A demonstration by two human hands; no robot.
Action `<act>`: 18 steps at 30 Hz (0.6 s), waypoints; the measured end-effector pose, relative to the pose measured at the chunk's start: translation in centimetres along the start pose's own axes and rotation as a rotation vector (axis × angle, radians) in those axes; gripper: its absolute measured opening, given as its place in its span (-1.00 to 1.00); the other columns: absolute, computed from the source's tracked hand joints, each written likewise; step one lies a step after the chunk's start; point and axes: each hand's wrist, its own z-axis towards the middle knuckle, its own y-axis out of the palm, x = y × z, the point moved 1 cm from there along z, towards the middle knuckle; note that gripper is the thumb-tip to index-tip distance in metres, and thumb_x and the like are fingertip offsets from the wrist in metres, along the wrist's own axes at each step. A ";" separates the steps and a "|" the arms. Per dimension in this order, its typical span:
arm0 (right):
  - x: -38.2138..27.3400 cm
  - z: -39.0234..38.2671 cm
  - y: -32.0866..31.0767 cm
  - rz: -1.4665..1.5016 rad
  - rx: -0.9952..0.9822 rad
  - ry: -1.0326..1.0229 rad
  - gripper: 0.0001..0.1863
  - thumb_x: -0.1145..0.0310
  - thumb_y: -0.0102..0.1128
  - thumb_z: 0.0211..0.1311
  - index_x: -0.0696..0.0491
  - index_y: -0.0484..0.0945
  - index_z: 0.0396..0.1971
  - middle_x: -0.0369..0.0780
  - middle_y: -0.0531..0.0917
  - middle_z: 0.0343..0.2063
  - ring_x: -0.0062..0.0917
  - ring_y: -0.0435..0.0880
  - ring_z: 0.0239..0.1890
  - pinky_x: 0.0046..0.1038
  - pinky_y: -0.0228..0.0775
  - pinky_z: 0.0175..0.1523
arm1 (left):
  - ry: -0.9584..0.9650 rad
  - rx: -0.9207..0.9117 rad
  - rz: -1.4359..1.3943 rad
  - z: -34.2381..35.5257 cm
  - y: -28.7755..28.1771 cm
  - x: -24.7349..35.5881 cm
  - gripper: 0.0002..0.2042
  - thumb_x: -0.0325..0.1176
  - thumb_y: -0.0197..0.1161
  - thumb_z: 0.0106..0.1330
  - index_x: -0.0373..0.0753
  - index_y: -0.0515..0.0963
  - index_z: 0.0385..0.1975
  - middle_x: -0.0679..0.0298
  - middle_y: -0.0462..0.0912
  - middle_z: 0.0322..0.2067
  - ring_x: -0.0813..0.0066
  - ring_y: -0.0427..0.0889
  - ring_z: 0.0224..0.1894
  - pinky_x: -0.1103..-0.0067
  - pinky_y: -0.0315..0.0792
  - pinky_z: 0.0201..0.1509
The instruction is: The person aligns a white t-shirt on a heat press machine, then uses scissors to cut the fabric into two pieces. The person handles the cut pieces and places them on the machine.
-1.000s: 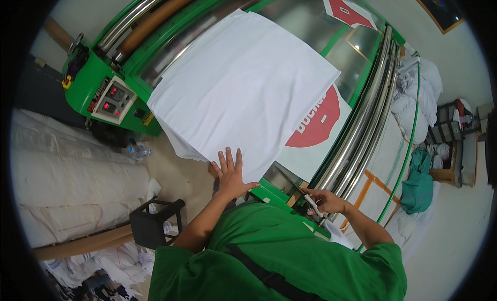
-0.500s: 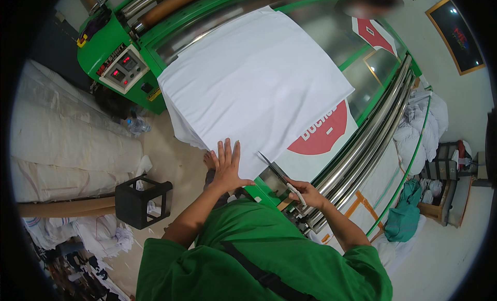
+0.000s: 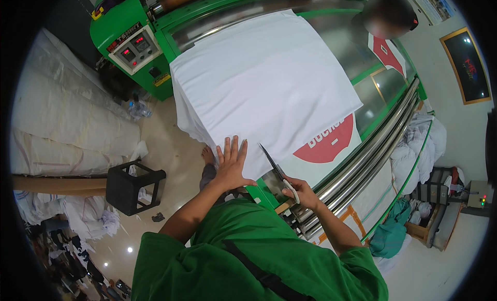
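- Two bare hands work at the near edge of a wide white fabric sheet (image 3: 264,89) spread over the curved bed of a green roller machine (image 3: 124,16).
- Left hand (image 3: 231,165): fingers (image 3: 228,148) spread open and flat, palm pressing the cloth's near hem just ahead of the wrist. Nothing is gripped.
- Right hand (image 3: 303,193): fingers curled shut around the pale handle of a long dark-bladed knife (image 3: 274,166). The blade runs up and left from the knuckles, its tip close beside the left hand's thumb, at the cloth's near edge.
- Whether the blade touches the fabric cannot be told from this view.
- Judged step: cutting or trimming the sheet along its near edge.
- To do it well, keep the flat palm pulling the cloth taut away from the blade, so the edge does not bunch.
- Hold the thumb and outermost finger clear of the blade's line; they sit very near the tip.
- Draw the knife in one steady stroke, keeping the wrist low and the handle firmly enclosed.
- Beyond the fingertips, the sheet rises toward a grey control panel with red displays (image 3: 133,48).
- Right of the knife hand lie polished steel rollers (image 3: 362,166) and a white panel with a red half-disc (image 3: 326,143).
- Left of the pressing hand, a black plastic stool (image 3: 132,186) stands on the floor.
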 end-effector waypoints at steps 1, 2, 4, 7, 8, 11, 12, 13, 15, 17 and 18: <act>-0.3 0.1 0.1 -0.019 -0.002 0.015 -0.22 0.18 0.45 0.31 0.12 0.32 0.44 -0.37 0.62 -0.19 -0.73 0.52 -0.25 -0.62 0.41 -0.20 | 0.006 0.007 0.000 0.0 0.1 -0.2 0.48 0.35 0.58 -0.27 -0.29 -0.23 0.57 -0.28 -0.40 0.54 -0.35 -0.56 0.56 -0.32 -0.52 0.45; -0.5 0.1 0.1 -0.039 -0.001 0.031 -0.22 0.17 0.45 0.31 0.12 0.33 0.44 -0.38 0.62 -0.22 -0.74 0.51 -0.27 -0.62 0.40 -0.21 | 0.006 0.007 -0.004 0.0 0.2 -0.1 0.48 0.36 0.58 -0.27 -0.29 -0.23 0.57 -0.28 -0.40 0.54 -0.36 -0.56 0.56 -0.33 -0.52 0.45; -0.4 0.4 -0.1 -0.035 -0.007 0.019 -0.22 0.18 0.45 0.31 0.11 0.33 0.44 -0.42 0.58 -0.30 -0.77 0.47 -0.34 -0.63 0.36 -0.28 | 0.005 0.006 -0.011 0.0 0.2 -0.1 0.48 0.36 0.57 -0.26 -0.30 -0.22 0.57 -0.29 -0.40 0.54 -0.37 -0.56 0.56 -0.33 -0.51 0.44; -1.9 1.3 -0.1 -0.004 0.016 0.022 -0.23 0.22 0.46 0.30 0.11 0.33 0.44 -0.45 0.52 -0.39 -0.80 0.42 -0.43 -0.64 0.30 -0.37 | 0.022 0.026 -0.005 0.0 0.3 -0.3 0.48 0.37 0.57 -0.26 -0.31 -0.22 0.57 -0.29 -0.39 0.54 -0.38 -0.54 0.56 -0.34 -0.51 0.44; -2.5 1.8 0.3 0.014 0.031 0.026 -0.24 0.23 0.46 0.30 0.11 0.34 0.43 -0.46 0.49 -0.41 -0.80 0.40 -0.46 -0.64 0.28 -0.40 | 0.026 0.031 -0.003 0.0 0.4 -0.3 0.47 0.37 0.56 -0.25 -0.31 -0.22 0.57 -0.29 -0.39 0.54 -0.38 -0.54 0.56 -0.35 -0.51 0.44; -3.3 3.1 0.8 0.007 0.001 0.025 -0.23 0.18 0.45 0.31 0.11 0.33 0.43 -0.45 0.51 -0.41 -0.79 0.40 -0.47 -0.64 0.27 -0.42 | 0.031 0.036 -0.004 0.0 0.3 -0.4 0.47 0.38 0.55 -0.25 -0.31 -0.21 0.57 -0.30 -0.37 0.54 -0.39 -0.51 0.56 -0.34 -0.50 0.44; -3.5 3.1 0.7 -0.022 0.002 0.038 -0.22 0.16 0.44 0.31 0.11 0.33 0.43 -0.44 0.51 -0.41 -0.79 0.40 -0.47 -0.64 0.27 -0.42 | 0.029 0.031 -0.009 0.0 0.2 -0.4 0.47 0.38 0.55 -0.25 -0.32 -0.21 0.57 -0.29 -0.36 0.54 -0.39 -0.50 0.56 -0.34 -0.50 0.44; -3.6 3.0 0.7 -0.050 0.003 0.051 -0.22 0.14 0.44 0.31 0.12 0.33 0.43 -0.44 0.51 -0.41 -0.79 0.40 -0.48 -0.64 0.28 -0.42 | 0.027 0.026 -0.014 0.0 0.1 -0.5 0.47 0.38 0.55 -0.25 -0.32 -0.20 0.57 -0.29 -0.35 0.54 -0.39 -0.49 0.56 -0.34 -0.50 0.44; -4.0 3.2 0.7 -0.044 0.002 0.053 -0.21 0.12 0.44 0.31 0.13 0.33 0.43 -0.43 0.52 -0.42 -0.78 0.40 -0.48 -0.64 0.28 -0.42 | 0.045 0.049 -0.032 -0.1 0.2 -0.7 0.46 0.38 0.55 -0.25 -0.32 -0.19 0.56 -0.30 -0.34 0.53 -0.39 -0.47 0.56 -0.33 -0.49 0.44; -4.6 3.6 0.9 0.026 0.004 0.032 -0.20 0.12 0.45 0.30 0.15 0.33 0.43 -0.43 0.52 -0.43 -0.79 0.40 -0.49 -0.64 0.28 -0.43 | 0.063 0.080 -0.038 -0.2 0.6 -0.9 0.45 0.38 0.54 -0.24 -0.32 -0.17 0.56 -0.30 -0.32 0.53 -0.39 -0.45 0.56 -0.33 -0.48 0.45; -4.9 4.1 1.1 0.037 0.017 0.043 -0.19 0.11 0.46 0.29 0.16 0.33 0.42 -0.42 0.52 -0.43 -0.79 0.40 -0.50 -0.64 0.28 -0.44 | 0.073 0.099 -0.035 -0.2 0.8 -1.0 0.44 0.38 0.54 -0.24 -0.32 -0.16 0.56 -0.29 -0.31 0.53 -0.39 -0.44 0.56 -0.33 -0.48 0.45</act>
